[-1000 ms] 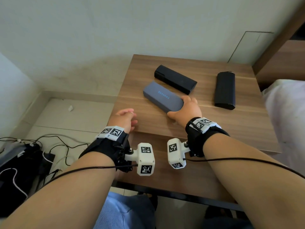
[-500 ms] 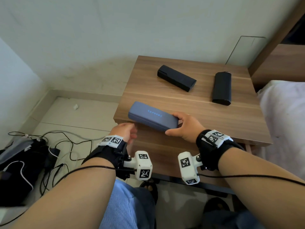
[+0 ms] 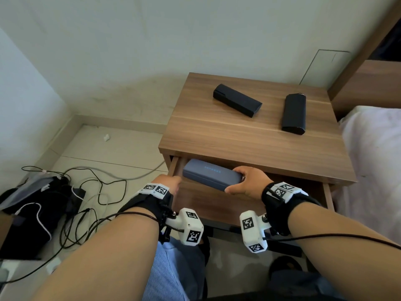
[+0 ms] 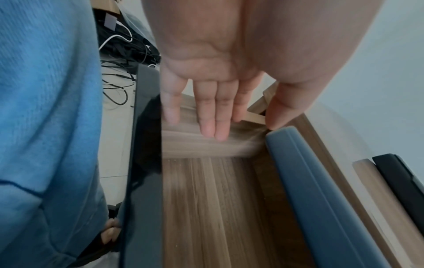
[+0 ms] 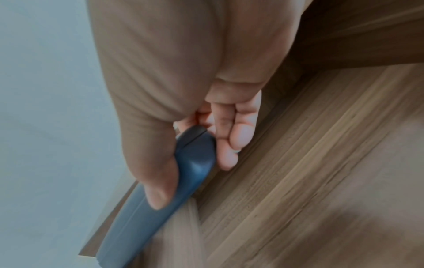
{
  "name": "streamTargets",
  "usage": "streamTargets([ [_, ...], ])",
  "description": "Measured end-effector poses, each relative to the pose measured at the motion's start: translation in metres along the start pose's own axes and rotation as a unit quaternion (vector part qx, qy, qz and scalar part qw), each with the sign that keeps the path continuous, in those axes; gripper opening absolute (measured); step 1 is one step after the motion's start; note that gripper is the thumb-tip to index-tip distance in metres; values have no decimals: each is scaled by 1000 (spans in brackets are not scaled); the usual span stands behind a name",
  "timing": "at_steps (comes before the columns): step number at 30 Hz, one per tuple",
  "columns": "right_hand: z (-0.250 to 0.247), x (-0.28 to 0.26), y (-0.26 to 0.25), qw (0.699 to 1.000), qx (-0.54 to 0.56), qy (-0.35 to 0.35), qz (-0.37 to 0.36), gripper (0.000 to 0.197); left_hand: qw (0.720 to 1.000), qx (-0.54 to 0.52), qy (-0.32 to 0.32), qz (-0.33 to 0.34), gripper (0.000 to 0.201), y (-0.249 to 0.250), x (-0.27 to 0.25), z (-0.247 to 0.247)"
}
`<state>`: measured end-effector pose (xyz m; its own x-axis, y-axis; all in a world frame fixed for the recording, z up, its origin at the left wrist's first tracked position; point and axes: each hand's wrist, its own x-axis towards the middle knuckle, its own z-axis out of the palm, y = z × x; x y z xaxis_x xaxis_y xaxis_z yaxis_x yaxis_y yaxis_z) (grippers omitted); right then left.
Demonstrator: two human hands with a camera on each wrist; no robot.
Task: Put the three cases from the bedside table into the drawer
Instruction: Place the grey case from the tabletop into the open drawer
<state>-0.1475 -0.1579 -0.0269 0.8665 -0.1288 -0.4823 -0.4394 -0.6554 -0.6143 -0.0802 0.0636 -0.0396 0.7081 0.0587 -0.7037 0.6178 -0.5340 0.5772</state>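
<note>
**Blue-grey case held in the open drawer**

The right hand (image 3: 249,183) pinches one end of the blue-grey case (image 3: 211,174), thumb against curled fingers (image 5: 231,134), inside the drawer (image 3: 208,203). The left hand (image 3: 171,183) has straight fingers (image 4: 214,116) at the drawer's left corner. Two black cases (image 3: 237,103) (image 3: 294,114) lie on the bench (image 3: 238,135).

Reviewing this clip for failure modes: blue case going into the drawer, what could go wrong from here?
1. The right hand grips the blue case by one end only, so the far end may dip or clip the bedside table edge above it.
2. The left hand rests with straight fingers at the drawer corner beside the case; it could get bumped, or pinched on closing.
3. Two black cases remain on top.
</note>
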Motion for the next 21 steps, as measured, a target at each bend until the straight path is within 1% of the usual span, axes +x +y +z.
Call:
streamTargets([
  [6,7,0,7,999,21,4,30,73,998,-43,-35,-42,39,-9,-12,-9],
  [9,13,4,9,999,20,2,44,77,996,-41,-35,-65,34,-17,-14,-16],
  [11,17,8,11,998,26,-1,60,81,997,-19,-46,-67,35,-18,-18,-18],
  [13,22,13,13,996,46,2,80,82,997,-7,-52,-52,32,-15,-18,-17],
  [16,28,20,16,993,55,8,105,83,998,-32,-53,-14,17,-6,-15,-16],
  [18,31,28,18,992,53,16,114,84,998,-46,-51,3,17,0,-11,-14],
  [20,33,38,21,990,60,19,127,88,998,-43,-52,14,9,3,-3,-13],
  [21,34,43,22,988,65,18,136,89,997,-44,-54,15,10,5,0,-12],
])
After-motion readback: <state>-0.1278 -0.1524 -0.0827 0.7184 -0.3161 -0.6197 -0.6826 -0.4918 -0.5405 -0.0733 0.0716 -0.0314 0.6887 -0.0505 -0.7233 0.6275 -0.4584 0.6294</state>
